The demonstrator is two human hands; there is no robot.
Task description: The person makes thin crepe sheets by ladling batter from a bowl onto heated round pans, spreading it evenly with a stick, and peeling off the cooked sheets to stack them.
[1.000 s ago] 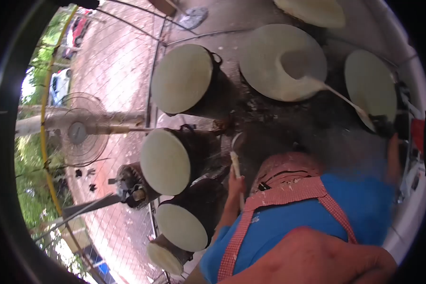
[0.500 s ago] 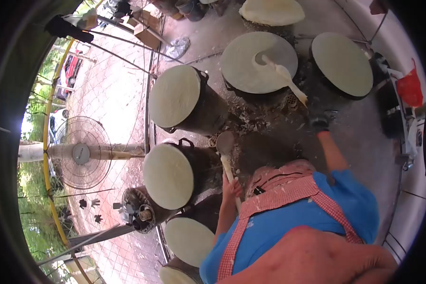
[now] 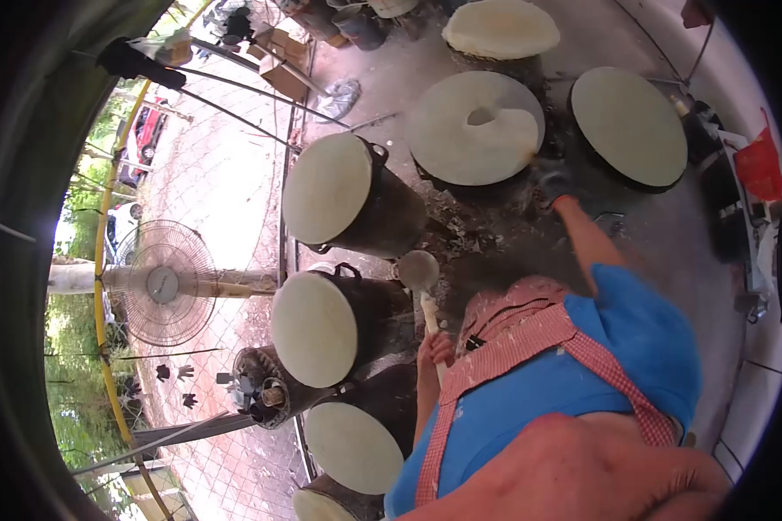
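Note:
My left hand (image 3: 436, 349) is closed around the pale handle of a ladle (image 3: 419, 271), whose round bowl points away from me beside the drums. My right hand (image 3: 553, 186), in a dark glove, is at the near right edge of a large round griddle (image 3: 439, 156). Motion smears its fingers. A pale, soft-looking sheet (image 3: 506, 135) lies across the right part of this griddle, beside a grey patch near the middle. Its near end comes close to the glove; whether they touch is unclear.
Pale-topped drums stand on the left (image 3: 328, 188), with another (image 3: 313, 330) nearer me. On the right is a further round griddle (image 3: 630, 128). A pale stack (image 3: 501, 29) lies at the back. A fan (image 3: 162, 283) stands left; pale scraps litter the floor.
My right hand has moved away from me and left, up to the griddle's edge. The pale strip that hung over that edge now lies spread on the griddle. My left hand still holds the ladle.

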